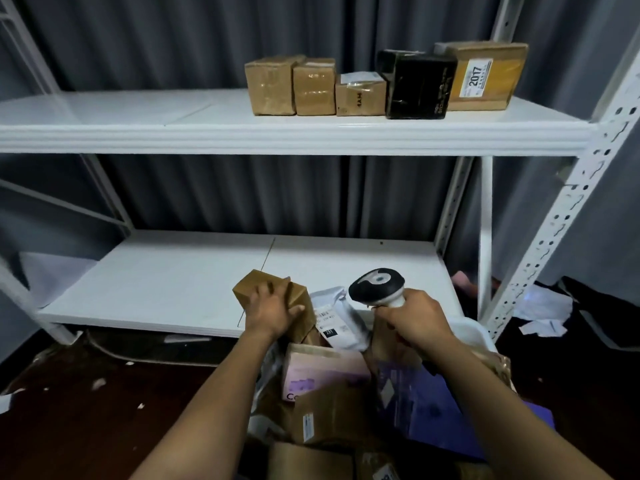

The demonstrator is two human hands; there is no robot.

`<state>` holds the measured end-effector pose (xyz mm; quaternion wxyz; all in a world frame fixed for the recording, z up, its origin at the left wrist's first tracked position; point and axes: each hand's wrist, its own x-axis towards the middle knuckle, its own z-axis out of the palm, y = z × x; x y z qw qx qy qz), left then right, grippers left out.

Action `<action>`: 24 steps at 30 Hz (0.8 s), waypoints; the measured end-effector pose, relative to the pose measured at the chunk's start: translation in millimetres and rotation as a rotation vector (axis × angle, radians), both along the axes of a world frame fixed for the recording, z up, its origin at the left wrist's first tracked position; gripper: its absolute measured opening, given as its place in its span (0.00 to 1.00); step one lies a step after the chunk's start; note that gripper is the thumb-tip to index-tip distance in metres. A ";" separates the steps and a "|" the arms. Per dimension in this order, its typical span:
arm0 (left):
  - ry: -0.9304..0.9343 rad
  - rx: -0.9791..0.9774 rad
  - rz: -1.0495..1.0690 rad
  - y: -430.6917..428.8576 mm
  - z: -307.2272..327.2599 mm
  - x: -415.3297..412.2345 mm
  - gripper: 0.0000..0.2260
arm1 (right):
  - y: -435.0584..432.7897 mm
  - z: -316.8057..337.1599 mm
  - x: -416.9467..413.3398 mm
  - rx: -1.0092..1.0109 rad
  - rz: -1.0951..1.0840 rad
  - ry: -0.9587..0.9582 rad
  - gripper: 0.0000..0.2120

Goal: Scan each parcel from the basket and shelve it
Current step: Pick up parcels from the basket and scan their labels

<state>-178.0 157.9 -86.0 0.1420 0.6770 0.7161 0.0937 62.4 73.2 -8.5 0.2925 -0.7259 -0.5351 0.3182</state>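
My left hand [272, 308] grips a small brown cardboard parcel [251, 287] from above, over the far end of the basket. My right hand [417, 318] holds a black-and-white barcode scanner [377, 284] by its handle, its head pointing up and left. Below both hands the white basket [474, 332] is packed with several parcels: a white mailer bag [341, 320], a pink box [322, 370], a brown box [329, 415] and a purple bag [426, 407]. Several parcels stand in a row on the upper shelf [242, 133], among them a black box [417, 84] and a labelled brown box [485, 76].
The white lower shelf [156, 282] lies bare just beyond the basket. White perforated uprights [561, 216] frame the rack on the right. Grey curtains hang behind. Paper scraps [543, 313] litter the dark floor on the right and left.
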 end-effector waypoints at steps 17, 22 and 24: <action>-0.487 0.302 0.167 -27.1 -18.4 10.0 0.19 | 17.7 -17.1 -5.8 0.024 0.095 -0.054 0.09; -0.739 0.474 0.172 -85.9 20.0 33.5 0.16 | -13.4 -5.7 -1.0 0.098 0.029 0.152 0.07; -0.840 0.528 0.158 -110.1 31.2 47.1 0.18 | -25.2 -3.0 -0.4 0.098 0.043 0.283 0.06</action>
